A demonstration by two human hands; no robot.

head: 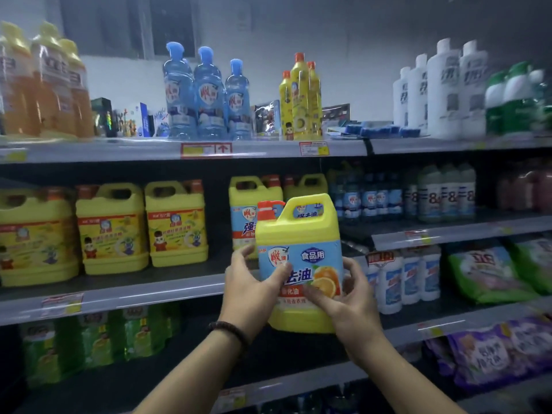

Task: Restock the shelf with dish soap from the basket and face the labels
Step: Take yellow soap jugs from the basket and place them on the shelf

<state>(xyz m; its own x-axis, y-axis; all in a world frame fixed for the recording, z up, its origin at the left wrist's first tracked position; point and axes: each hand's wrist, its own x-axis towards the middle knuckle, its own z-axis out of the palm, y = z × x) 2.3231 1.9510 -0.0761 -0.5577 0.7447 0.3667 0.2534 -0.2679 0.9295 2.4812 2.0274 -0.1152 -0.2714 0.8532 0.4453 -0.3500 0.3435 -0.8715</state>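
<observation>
I've got the yellow dish soap jug (298,264) clasped between left hand (249,282) and right hand (349,297), held in the air just before the middle shelf (119,289), label toward me. It reads 食品用 and 去油, oranges pictured. Next, I reckon: set it beside the matching jug (245,210), label facing out
</observation>
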